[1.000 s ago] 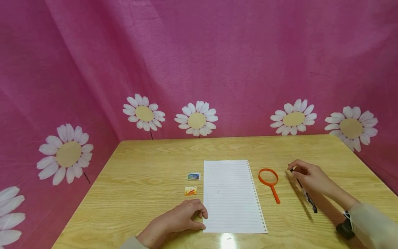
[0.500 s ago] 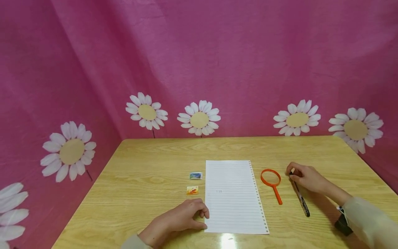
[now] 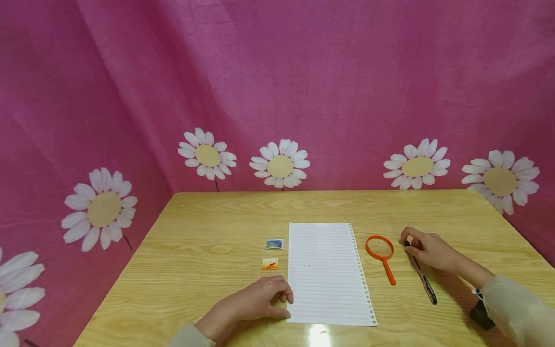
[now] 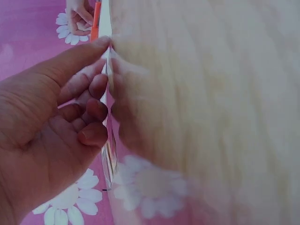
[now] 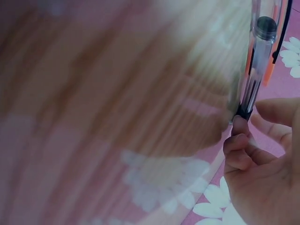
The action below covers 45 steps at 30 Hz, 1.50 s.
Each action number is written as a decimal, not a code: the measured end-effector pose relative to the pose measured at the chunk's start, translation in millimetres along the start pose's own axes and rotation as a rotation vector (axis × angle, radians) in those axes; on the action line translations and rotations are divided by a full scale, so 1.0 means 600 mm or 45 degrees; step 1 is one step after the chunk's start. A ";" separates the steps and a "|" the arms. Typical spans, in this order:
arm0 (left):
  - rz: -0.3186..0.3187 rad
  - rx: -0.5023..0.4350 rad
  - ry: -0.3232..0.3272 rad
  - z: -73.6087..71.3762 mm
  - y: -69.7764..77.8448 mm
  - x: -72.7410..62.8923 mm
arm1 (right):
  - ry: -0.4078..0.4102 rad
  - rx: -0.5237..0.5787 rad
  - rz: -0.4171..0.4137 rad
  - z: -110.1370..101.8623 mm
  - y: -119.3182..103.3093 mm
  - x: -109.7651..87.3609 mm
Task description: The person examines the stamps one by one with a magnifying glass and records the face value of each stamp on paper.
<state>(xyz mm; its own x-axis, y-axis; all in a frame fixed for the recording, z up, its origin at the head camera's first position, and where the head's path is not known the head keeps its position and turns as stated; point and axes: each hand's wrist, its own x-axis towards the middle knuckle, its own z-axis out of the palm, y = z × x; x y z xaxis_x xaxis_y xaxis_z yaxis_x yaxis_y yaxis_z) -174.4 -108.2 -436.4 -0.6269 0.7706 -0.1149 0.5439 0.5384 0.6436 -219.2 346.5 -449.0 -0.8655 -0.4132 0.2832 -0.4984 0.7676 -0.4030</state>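
Observation:
My left hand (image 3: pixel 260 299) rests at the lower left edge of a sheet of lined paper (image 3: pixel 329 294), thumb and bent fingertips right at its border. In the left wrist view its fingers (image 4: pixel 96 110) are loosely bent with nothing between them. Small handwriting shows on the sheet. At the right, my right hand (image 3: pixel 435 250) has thumb and fingers round the far black end of a clear-barrelled pen (image 3: pixel 425 284) that lies along the table. The right wrist view shows the pen (image 5: pixel 258 70) with fingertips at its dark grip. Between paper and pen lies an orange magnifying glass (image 3: pixel 389 272).
Left of the paper lie two small stamp-like pictures, a blue one (image 3: pixel 275 244) above a yellow one (image 3: pixel 270 264). The wooden table (image 3: pixel 208 231) ends at a pink curtain (image 3: pixel 347 96) printed with white daisies.
The pen, earlier held tilted with its shadow apart from it, has come down onto the table with my right hand still at its end. My left hand has stayed at the paper.

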 end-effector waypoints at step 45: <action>-0.188 0.139 0.600 -0.059 -0.054 -0.010 | 0.055 0.039 0.101 0.035 -0.119 -0.017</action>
<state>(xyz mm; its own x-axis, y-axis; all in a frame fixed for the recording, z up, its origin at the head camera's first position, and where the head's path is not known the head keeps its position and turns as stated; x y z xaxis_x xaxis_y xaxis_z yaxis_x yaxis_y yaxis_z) -208.2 -142.4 -429.6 -0.8714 0.4596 0.1715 0.4700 0.6817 0.5607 -175.5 285.6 -441.1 -0.8995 -0.3300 0.2864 -0.4305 0.7812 -0.4521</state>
